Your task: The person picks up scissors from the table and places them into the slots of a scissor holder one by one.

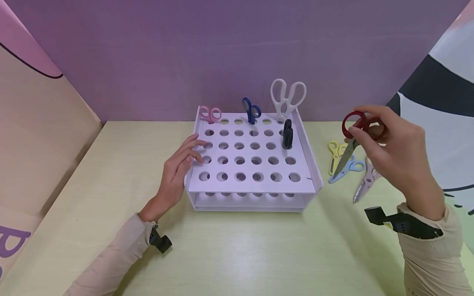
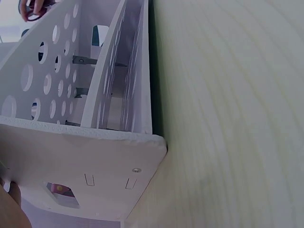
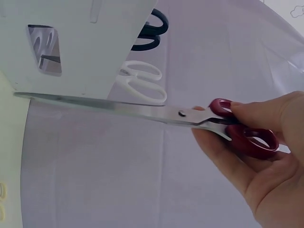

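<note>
My right hand (image 1: 398, 144) pinches a pair of red-handled scissors (image 3: 251, 142) by the handles, raised to the right of the rack. Their blades lie together and point down and to the left. At the left side of a white rack (image 1: 248, 187) with rows of round holes, my left hand (image 1: 177, 166) holds the side wall, fingers over its top edge. Pink scissors (image 1: 210, 115), dark blue scissors (image 1: 252, 111) and white scissors (image 1: 283, 96) stand handles up in the back row. Black-handled scissors (image 1: 287, 135) stand nearer, by the right wall.
Beyond the rack's right side, yellow scissors (image 1: 333, 153), light blue scissors (image 1: 348, 167) and pale purple scissors (image 1: 366, 181) lie on the wooden table (image 1: 237, 250). Behind the rack rises a purple backdrop (image 1: 185, 53).
</note>
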The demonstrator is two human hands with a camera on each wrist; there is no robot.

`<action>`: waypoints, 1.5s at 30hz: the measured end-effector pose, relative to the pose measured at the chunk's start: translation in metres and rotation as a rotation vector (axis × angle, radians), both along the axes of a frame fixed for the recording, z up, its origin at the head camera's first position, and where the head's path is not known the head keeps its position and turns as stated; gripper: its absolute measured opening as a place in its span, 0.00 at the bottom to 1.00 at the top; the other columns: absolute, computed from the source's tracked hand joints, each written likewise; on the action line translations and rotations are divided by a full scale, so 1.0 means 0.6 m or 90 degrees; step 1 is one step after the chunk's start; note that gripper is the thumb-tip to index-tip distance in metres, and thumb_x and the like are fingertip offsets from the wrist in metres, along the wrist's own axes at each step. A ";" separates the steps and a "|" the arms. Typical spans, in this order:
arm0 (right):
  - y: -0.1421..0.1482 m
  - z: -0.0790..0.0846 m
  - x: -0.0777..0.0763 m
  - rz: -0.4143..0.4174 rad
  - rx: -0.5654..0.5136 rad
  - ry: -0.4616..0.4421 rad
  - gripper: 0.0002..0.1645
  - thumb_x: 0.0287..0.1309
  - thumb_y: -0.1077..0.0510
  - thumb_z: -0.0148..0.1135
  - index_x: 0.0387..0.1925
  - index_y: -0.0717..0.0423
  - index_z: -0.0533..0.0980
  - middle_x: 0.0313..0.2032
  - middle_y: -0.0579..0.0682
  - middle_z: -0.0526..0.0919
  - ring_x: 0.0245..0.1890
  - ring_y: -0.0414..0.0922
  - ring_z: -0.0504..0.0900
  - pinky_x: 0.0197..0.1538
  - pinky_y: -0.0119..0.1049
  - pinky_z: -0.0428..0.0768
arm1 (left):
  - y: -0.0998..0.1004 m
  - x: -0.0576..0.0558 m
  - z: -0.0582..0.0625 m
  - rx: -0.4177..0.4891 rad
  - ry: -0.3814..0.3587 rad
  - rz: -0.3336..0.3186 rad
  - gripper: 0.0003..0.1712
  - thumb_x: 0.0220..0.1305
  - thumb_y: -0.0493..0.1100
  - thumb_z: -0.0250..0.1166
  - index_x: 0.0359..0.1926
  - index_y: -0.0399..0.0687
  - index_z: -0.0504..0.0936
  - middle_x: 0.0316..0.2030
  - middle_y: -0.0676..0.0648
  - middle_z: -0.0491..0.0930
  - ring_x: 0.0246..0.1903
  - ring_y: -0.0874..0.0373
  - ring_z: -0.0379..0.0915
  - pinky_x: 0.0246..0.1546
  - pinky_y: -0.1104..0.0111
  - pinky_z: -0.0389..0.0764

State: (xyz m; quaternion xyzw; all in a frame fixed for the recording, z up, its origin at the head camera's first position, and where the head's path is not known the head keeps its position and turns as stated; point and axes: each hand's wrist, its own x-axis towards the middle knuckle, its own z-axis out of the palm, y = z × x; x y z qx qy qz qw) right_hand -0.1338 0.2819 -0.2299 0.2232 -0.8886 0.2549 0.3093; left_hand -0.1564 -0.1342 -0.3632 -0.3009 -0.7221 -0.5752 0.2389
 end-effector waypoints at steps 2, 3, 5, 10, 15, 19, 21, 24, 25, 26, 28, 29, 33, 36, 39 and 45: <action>-0.004 0.002 0.002 -0.007 -0.001 0.015 0.33 0.51 0.75 0.69 0.61 0.60 0.75 0.38 0.57 0.82 0.31 0.18 0.72 0.42 0.10 0.70 | 0.003 0.010 0.015 -0.002 -0.005 0.001 0.16 0.69 0.27 0.43 0.31 0.30 0.77 0.55 0.31 0.77 0.71 0.40 0.58 0.74 0.55 0.55; -0.006 0.003 0.004 -0.009 -0.002 0.023 0.33 0.51 0.75 0.69 0.61 0.60 0.75 0.39 0.59 0.83 0.31 0.19 0.72 0.42 0.10 0.70 | 0.004 0.015 0.022 -0.004 -0.008 0.002 0.16 0.69 0.26 0.42 0.31 0.29 0.76 0.55 0.29 0.77 0.70 0.38 0.58 0.74 0.55 0.55; -0.012 0.005 0.007 -0.008 -0.014 0.035 0.33 0.50 0.76 0.69 0.61 0.61 0.75 0.39 0.60 0.83 0.32 0.19 0.72 0.43 0.11 0.71 | 0.004 0.024 0.034 -0.006 -0.013 0.004 0.15 0.68 0.25 0.42 0.31 0.27 0.76 0.54 0.27 0.76 0.69 0.34 0.58 0.74 0.54 0.55; -0.031 0.013 0.017 -0.007 -0.046 0.070 0.33 0.49 0.77 0.69 0.59 0.63 0.76 0.41 0.63 0.84 0.34 0.20 0.73 0.44 0.12 0.72 | -0.001 0.031 0.045 -0.009 -0.013 0.012 0.15 0.67 0.24 0.42 0.30 0.26 0.76 0.53 0.25 0.76 0.68 0.31 0.58 0.74 0.54 0.56; -0.047 0.023 0.029 0.000 -0.085 0.117 0.29 0.53 0.75 0.67 0.59 0.66 0.76 0.42 0.66 0.83 0.36 0.21 0.74 0.44 0.14 0.73 | -0.003 0.027 0.045 -0.012 -0.008 0.008 0.15 0.67 0.24 0.42 0.31 0.26 0.76 0.53 0.25 0.76 0.68 0.31 0.58 0.74 0.54 0.56; -0.059 0.028 0.032 0.008 -0.139 0.166 0.23 0.57 0.69 0.67 0.56 0.69 0.76 0.42 0.68 0.83 0.36 0.24 0.76 0.44 0.16 0.74 | -0.002 0.024 0.044 -0.013 -0.005 0.004 0.15 0.67 0.24 0.42 0.31 0.26 0.76 0.53 0.26 0.76 0.68 0.32 0.58 0.74 0.54 0.56; -0.064 0.030 0.031 0.009 -0.166 0.188 0.22 0.58 0.67 0.67 0.54 0.69 0.77 0.42 0.68 0.84 0.36 0.25 0.77 0.45 0.17 0.75 | -0.002 0.024 0.044 -0.013 -0.003 0.003 0.15 0.67 0.24 0.42 0.31 0.26 0.76 0.53 0.26 0.76 0.68 0.31 0.58 0.74 0.54 0.56; -0.070 0.032 0.028 0.005 -0.185 0.215 0.21 0.58 0.65 0.68 0.53 0.70 0.77 0.43 0.67 0.84 0.36 0.26 0.78 0.46 0.18 0.77 | 0.000 0.024 0.044 -0.012 -0.003 0.004 0.15 0.67 0.24 0.43 0.30 0.26 0.76 0.53 0.26 0.76 0.68 0.31 0.58 0.74 0.55 0.56; -0.072 0.033 0.027 0.012 -0.203 0.221 0.21 0.57 0.66 0.68 0.52 0.71 0.77 0.42 0.67 0.84 0.35 0.27 0.78 0.46 0.19 0.77 | 0.000 0.024 0.044 -0.013 -0.005 0.006 0.15 0.68 0.24 0.43 0.31 0.26 0.76 0.53 0.26 0.76 0.68 0.32 0.58 0.74 0.55 0.56; -0.075 0.033 0.026 0.013 -0.209 0.225 0.21 0.57 0.66 0.68 0.51 0.71 0.77 0.42 0.67 0.84 0.35 0.28 0.79 0.45 0.19 0.77 | 0.001 0.024 0.045 -0.012 -0.007 0.006 0.15 0.68 0.24 0.43 0.31 0.26 0.76 0.53 0.26 0.76 0.68 0.32 0.58 0.73 0.55 0.57; -0.081 0.035 0.025 0.025 -0.219 0.231 0.20 0.56 0.67 0.69 0.50 0.71 0.77 0.41 0.67 0.84 0.35 0.29 0.80 0.46 0.20 0.78 | 0.002 0.025 0.046 -0.013 -0.012 0.008 0.15 0.68 0.25 0.42 0.31 0.26 0.76 0.53 0.26 0.76 0.68 0.32 0.58 0.73 0.56 0.57; -0.085 0.037 0.024 0.034 -0.225 0.232 0.20 0.55 0.67 0.69 0.50 0.72 0.77 0.41 0.67 0.84 0.35 0.31 0.81 0.46 0.20 0.79 | 0.002 0.026 0.046 -0.014 -0.013 0.009 0.15 0.68 0.24 0.42 0.31 0.26 0.76 0.54 0.26 0.76 0.68 0.32 0.58 0.73 0.55 0.57; -0.104 0.043 0.019 0.056 -0.216 0.229 0.21 0.54 0.67 0.71 0.50 0.70 0.78 0.41 0.65 0.85 0.37 0.35 0.84 0.47 0.22 0.80 | 0.005 0.026 0.048 -0.017 -0.018 0.011 0.15 0.67 0.24 0.43 0.31 0.26 0.76 0.54 0.26 0.76 0.68 0.32 0.58 0.73 0.54 0.57; -0.119 0.049 0.015 0.081 -0.200 0.215 0.20 0.53 0.67 0.71 0.50 0.68 0.80 0.41 0.63 0.86 0.37 0.37 0.84 0.46 0.22 0.80 | 0.006 0.024 0.045 -0.016 -0.017 0.010 0.15 0.67 0.24 0.43 0.31 0.26 0.76 0.54 0.26 0.76 0.68 0.32 0.58 0.73 0.53 0.56; -0.134 0.056 0.010 0.101 -0.178 0.193 0.20 0.53 0.68 0.71 0.50 0.66 0.81 0.40 0.60 0.87 0.38 0.36 0.84 0.45 0.21 0.79 | 0.004 0.014 0.029 -0.013 -0.008 0.007 0.16 0.68 0.25 0.42 0.31 0.28 0.76 0.54 0.27 0.76 0.69 0.35 0.58 0.74 0.53 0.55; -0.160 0.066 -0.007 0.135 -0.117 0.156 0.25 0.50 0.72 0.72 0.52 0.63 0.81 0.40 0.57 0.87 0.37 0.29 0.81 0.42 0.18 0.78 | -0.003 -0.007 -0.004 -0.015 0.002 0.011 0.17 0.71 0.30 0.43 0.32 0.35 0.78 0.57 0.36 0.78 0.71 0.46 0.59 0.74 0.55 0.55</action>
